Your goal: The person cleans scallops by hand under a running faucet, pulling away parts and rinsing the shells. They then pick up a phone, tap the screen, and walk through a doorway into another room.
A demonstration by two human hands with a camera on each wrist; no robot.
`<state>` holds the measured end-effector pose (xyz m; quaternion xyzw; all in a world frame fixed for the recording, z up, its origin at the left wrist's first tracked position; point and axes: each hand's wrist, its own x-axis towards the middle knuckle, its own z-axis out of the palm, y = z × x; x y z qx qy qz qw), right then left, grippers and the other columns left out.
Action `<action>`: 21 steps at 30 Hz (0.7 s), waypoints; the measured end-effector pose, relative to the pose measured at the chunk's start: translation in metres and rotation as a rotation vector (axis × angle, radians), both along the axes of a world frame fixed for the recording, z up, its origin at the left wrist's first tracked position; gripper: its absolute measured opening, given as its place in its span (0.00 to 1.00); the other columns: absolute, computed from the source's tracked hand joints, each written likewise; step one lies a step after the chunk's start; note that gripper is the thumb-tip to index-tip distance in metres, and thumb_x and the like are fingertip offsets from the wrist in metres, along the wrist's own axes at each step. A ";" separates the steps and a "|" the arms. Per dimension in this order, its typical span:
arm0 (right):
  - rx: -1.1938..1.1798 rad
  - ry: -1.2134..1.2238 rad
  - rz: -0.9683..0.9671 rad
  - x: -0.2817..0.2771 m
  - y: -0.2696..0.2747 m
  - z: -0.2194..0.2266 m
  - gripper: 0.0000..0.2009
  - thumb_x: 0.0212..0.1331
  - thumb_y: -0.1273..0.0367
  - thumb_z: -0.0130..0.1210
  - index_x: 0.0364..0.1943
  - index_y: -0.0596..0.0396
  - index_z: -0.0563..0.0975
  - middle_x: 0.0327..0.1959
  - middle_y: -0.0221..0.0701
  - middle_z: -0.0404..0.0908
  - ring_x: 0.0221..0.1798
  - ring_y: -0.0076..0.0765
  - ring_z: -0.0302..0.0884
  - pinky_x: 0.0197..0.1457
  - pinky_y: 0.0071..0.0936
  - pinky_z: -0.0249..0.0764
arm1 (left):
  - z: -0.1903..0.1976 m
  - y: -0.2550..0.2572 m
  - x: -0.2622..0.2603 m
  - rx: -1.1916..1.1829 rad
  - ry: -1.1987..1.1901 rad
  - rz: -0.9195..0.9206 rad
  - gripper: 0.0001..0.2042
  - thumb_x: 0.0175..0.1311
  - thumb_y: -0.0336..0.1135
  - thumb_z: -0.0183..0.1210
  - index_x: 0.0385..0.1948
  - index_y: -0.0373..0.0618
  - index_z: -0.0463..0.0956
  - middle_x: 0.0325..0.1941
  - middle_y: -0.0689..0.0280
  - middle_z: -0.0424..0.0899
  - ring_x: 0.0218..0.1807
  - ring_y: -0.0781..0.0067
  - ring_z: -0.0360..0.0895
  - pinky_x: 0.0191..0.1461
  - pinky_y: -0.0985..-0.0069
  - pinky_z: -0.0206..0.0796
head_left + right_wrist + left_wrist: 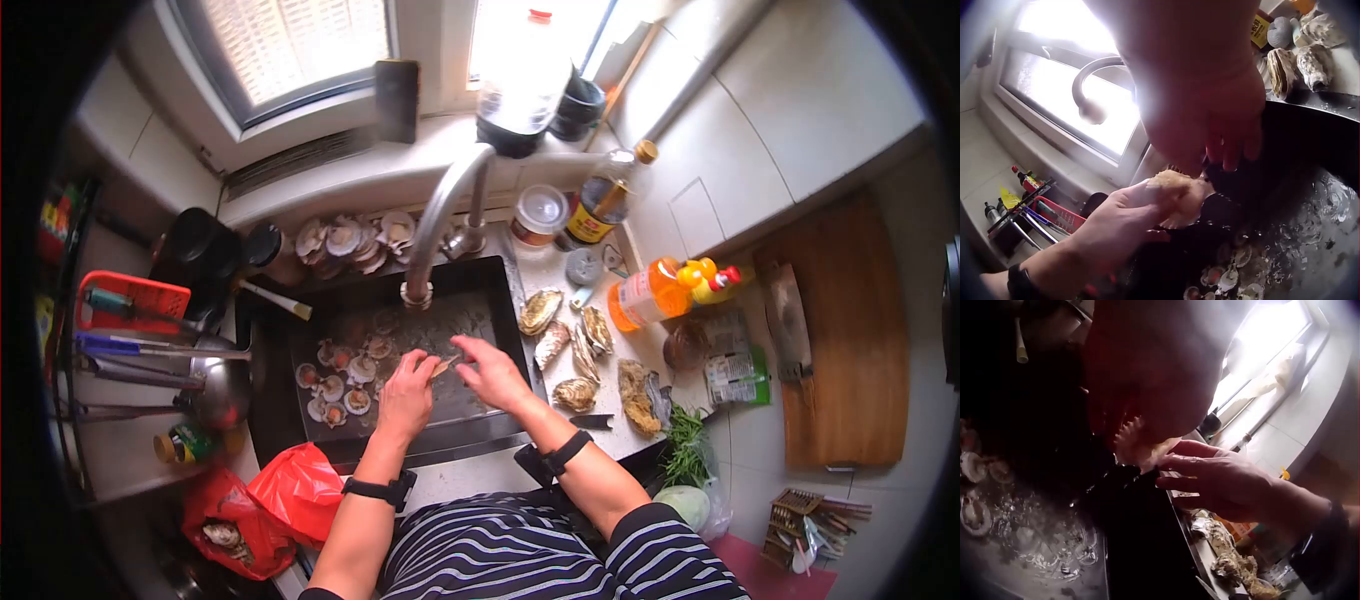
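Note:
Over the dark sink [470, 440], the left hand [407, 397] pinches a scallop shell [442, 367] between thumb and fingers. The shell [1135, 445] shows a ribbed, wavy edge in the left wrist view, and in the right wrist view the shell [1180, 197] looks pale and fan-shaped. Close to its other side is the right hand [492, 374], fingers loosely bent toward it; whether they touch the shell is unclear. Several opened scallops [357, 401] lie at the left of the sink in shallow water.
A curved faucet [440, 215] arches over the sink's back. Scallop shells [345, 238] are piled behind it. Oysters [575, 393] and bottles [640, 295] stand or lie on the right counter. A red bag [300, 490] sits front left; a cleaver [787, 315] hangs right.

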<state>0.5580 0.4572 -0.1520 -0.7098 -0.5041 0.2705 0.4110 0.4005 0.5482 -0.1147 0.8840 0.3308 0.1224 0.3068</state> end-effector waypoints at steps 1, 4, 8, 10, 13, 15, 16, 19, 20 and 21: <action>-0.020 0.021 0.003 -0.004 -0.004 0.002 0.19 0.55 0.70 0.57 0.52 0.53 0.74 0.50 0.41 0.76 0.51 0.47 0.76 0.53 0.36 0.73 | 0.000 -0.004 -0.002 -0.051 0.012 -0.028 0.14 0.55 0.25 0.51 0.44 0.47 0.74 0.49 0.60 0.74 0.49 0.53 0.76 0.48 0.61 0.71; -0.062 -0.001 -0.011 -0.007 -0.019 -0.006 0.13 0.57 0.69 0.56 0.47 0.55 0.77 0.38 0.37 0.81 0.36 0.34 0.79 0.44 0.28 0.75 | -0.026 -0.007 -0.011 -0.331 -0.050 -0.090 0.15 0.58 0.27 0.53 0.48 0.45 0.74 0.52 0.59 0.75 0.47 0.60 0.77 0.49 0.67 0.70; -0.182 0.203 -0.061 -0.006 -0.040 -0.001 0.12 0.58 0.67 0.56 0.43 0.56 0.79 0.31 0.34 0.82 0.31 0.27 0.78 0.38 0.25 0.75 | -0.043 -0.016 -0.017 -0.924 -0.128 0.048 0.21 0.59 0.34 0.58 0.55 0.43 0.69 0.56 0.62 0.73 0.47 0.71 0.76 0.47 0.73 0.68; -0.257 0.310 -0.066 0.000 -0.047 -0.007 0.10 0.58 0.66 0.56 0.41 0.55 0.80 0.29 0.31 0.82 0.30 0.22 0.77 0.36 0.23 0.74 | -0.042 -0.022 -0.021 -1.042 -0.122 0.212 0.25 0.60 0.36 0.58 0.59 0.44 0.65 0.56 0.65 0.72 0.48 0.73 0.75 0.47 0.73 0.67; -0.277 0.449 -0.192 0.013 -0.052 -0.021 0.10 0.58 0.67 0.57 0.40 0.58 0.80 0.28 0.28 0.81 0.26 0.20 0.75 0.30 0.20 0.73 | -0.045 -0.019 -0.035 -1.047 -0.096 0.337 0.29 0.61 0.40 0.58 0.63 0.47 0.58 0.58 0.67 0.70 0.48 0.75 0.74 0.47 0.74 0.65; -0.243 0.716 -0.331 0.026 -0.048 -0.019 0.11 0.58 0.66 0.57 0.41 0.59 0.79 0.28 0.29 0.81 0.25 0.21 0.75 0.29 0.20 0.72 | -0.044 -0.019 -0.041 -1.047 -0.097 0.384 0.28 0.62 0.40 0.58 0.63 0.47 0.60 0.58 0.67 0.70 0.49 0.76 0.74 0.48 0.74 0.65; -0.245 0.764 -0.389 0.032 -0.042 -0.006 0.11 0.59 0.67 0.57 0.42 0.57 0.78 0.27 0.25 0.79 0.22 0.17 0.72 0.24 0.16 0.66 | -0.043 -0.019 -0.043 -1.061 -0.109 0.400 0.27 0.62 0.40 0.57 0.62 0.47 0.60 0.58 0.67 0.70 0.49 0.76 0.74 0.48 0.74 0.64; -0.179 0.984 -0.636 0.042 -0.019 0.012 0.09 0.60 0.65 0.56 0.40 0.53 0.76 0.29 0.22 0.78 0.23 0.14 0.71 0.22 0.12 0.65 | -0.033 -0.019 -0.053 -1.092 -0.142 0.445 0.25 0.64 0.39 0.56 0.62 0.47 0.62 0.58 0.68 0.70 0.49 0.75 0.74 0.48 0.74 0.64; -0.175 1.015 -0.630 0.046 -0.010 0.011 0.10 0.61 0.64 0.55 0.41 0.53 0.75 0.31 0.23 0.77 0.25 0.15 0.72 0.21 0.13 0.67 | -0.030 -0.019 -0.055 -1.095 -0.151 0.461 0.24 0.64 0.39 0.55 0.61 0.47 0.62 0.57 0.68 0.70 0.49 0.75 0.75 0.48 0.74 0.64; -0.144 1.049 -0.672 0.050 0.000 0.009 0.10 0.61 0.64 0.54 0.42 0.53 0.74 0.31 0.24 0.76 0.25 0.16 0.72 0.21 0.13 0.67 | -0.028 -0.020 -0.058 -1.098 -0.159 0.476 0.23 0.65 0.38 0.54 0.61 0.47 0.63 0.57 0.68 0.70 0.49 0.75 0.75 0.48 0.74 0.64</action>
